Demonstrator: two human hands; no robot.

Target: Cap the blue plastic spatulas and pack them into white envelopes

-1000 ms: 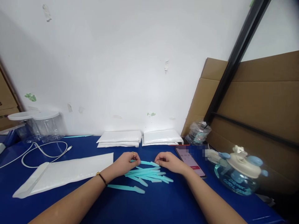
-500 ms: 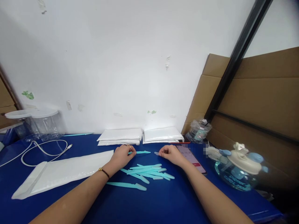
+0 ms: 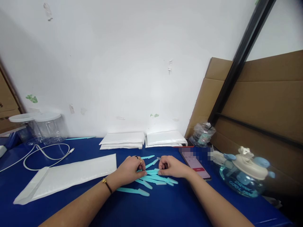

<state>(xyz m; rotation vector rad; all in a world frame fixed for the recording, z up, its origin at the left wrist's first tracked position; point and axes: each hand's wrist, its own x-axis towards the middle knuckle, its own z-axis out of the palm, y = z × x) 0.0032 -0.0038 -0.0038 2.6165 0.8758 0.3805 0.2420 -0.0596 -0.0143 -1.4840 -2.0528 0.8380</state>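
Turquoise slim plastic sticks [image 3: 133,191] pop against the smooth blue tabletop [image 3: 161,208], plain white padded envelope [image 3: 75,171] gleams, pink rectangular phone screen [image 3: 197,164] glows, round teal bottle [image 3: 236,182], cream lid [image 3: 251,167]

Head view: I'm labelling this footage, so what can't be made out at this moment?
All in the head view:
Sticks: full count hidden; they overlap, and the left hand covers some ends.
Right hand: its curled fingers hide whether it grips anything.
Phone: digits too small and blurred, partly under pixelated blocks.
Bottle: lettering blurred, not fully readable.
White object: cut off by the left edge, so unidentifiable.
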